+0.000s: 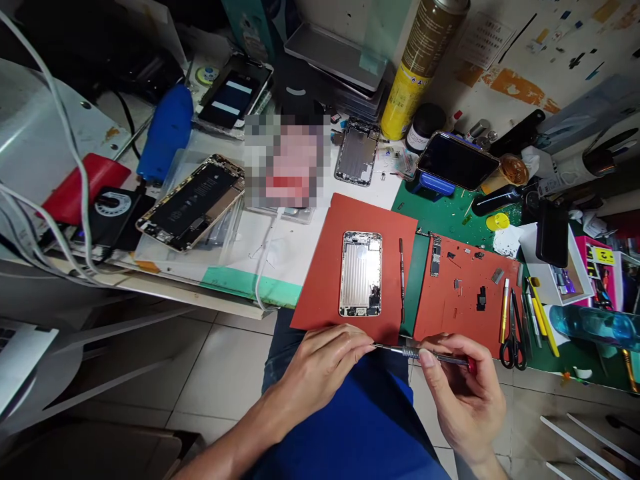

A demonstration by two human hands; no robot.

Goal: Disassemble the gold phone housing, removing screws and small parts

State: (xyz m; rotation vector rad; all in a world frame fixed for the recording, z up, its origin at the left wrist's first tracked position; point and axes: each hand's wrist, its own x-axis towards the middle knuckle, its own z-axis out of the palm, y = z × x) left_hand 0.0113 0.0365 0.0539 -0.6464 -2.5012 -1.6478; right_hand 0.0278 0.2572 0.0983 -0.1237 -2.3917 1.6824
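My right hand is closed round a thin metal screwdriver with a red end, held nearly level and pointing left. At its tip, the thumb and fingers of my left hand are pinched together. Whether they grip the tip itself or something tiny is hidden. Just beyond both hands lies an opened phone housing, its bare metal inside facing up, on a red-brown mat. A slim metal tool rests on that mat, right of the housing.
On a second red-brown mat are small phone parts, a circuit board and black scissors. Another opened phone and a blue-handled tool lie left. A yellow spray can and a propped phone stand behind.
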